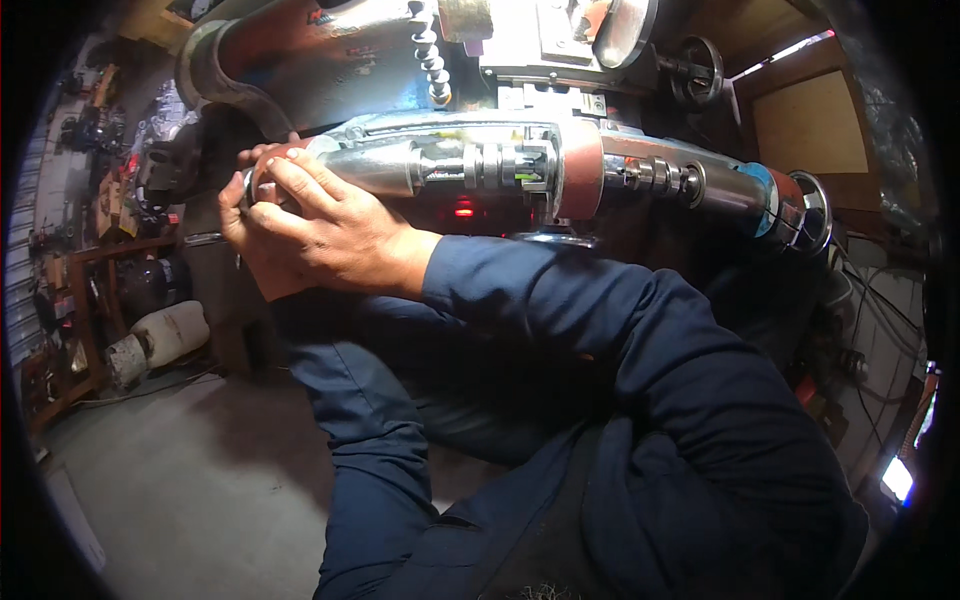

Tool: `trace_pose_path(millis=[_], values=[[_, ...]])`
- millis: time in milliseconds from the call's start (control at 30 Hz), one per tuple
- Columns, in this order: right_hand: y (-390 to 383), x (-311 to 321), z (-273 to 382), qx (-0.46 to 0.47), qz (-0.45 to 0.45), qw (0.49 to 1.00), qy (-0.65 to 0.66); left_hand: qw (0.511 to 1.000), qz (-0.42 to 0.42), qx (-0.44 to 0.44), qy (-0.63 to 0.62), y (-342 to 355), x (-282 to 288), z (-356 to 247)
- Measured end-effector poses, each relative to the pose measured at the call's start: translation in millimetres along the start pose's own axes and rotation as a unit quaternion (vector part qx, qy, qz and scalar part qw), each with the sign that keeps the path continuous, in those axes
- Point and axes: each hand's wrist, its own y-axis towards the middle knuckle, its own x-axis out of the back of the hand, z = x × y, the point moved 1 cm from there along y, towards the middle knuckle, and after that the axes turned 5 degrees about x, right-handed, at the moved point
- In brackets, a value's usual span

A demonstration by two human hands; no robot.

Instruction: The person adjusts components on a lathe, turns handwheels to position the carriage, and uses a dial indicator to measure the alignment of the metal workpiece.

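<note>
At the left end of a long machine fixture, my left hand (245, 235) is curled around the metal rim of a handwheel (249, 188). My right hand (345, 228) lies across it with bent fingers, also at the wheel and against the red-brown end housing (308, 147). Much of the wheel and of my left fingers is hidden behind the right hand. Beside them a steel spindle barrel (375, 168) runs right to a stack of bright collars (485, 165). A red-brown bracket (580, 170) stands at the middle.
Farther right are a second steel barrel (730, 188) and another handwheel (815, 215). A jointed coolant hose (430, 55) hangs at the back, near a large dark guard (310, 60). A white container (172, 332) lies by a rack at left. Cables (880, 310) hang at right.
</note>
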Motion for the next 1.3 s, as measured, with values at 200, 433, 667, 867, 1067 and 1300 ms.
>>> trace_pose_path(millis=[200, 433, 667, 867, 1067, 1300], values=[[-5, -5, -9, 0.026, -0.074, 0.995, -0.055, 0.991, 0.035, -0.068, 0.11, 6, -7, 6], [15, 31, -1, -0.028, 0.05, 0.993, 0.099, 0.972, -0.071, -0.114, 0.191, 8, -21, 8], [-40, 204, 5, -0.157, 0.04, 0.938, 0.307, 0.98, -0.054, -0.155, 0.112, 15, 7, 0], [-115, 371, -83, -0.272, 0.07, 0.923, -0.262, 0.927, -0.197, -0.169, 0.27, 3, -21, -10], [-196, 441, -131, -0.553, 0.004, 0.813, -0.183, 0.569, -0.29, -0.466, 0.613, -8, -87, 51], [-224, 425, -129, -0.508, -0.028, 0.834, -0.212, 0.406, 0.068, -0.244, 0.878, -4, -127, 141]])
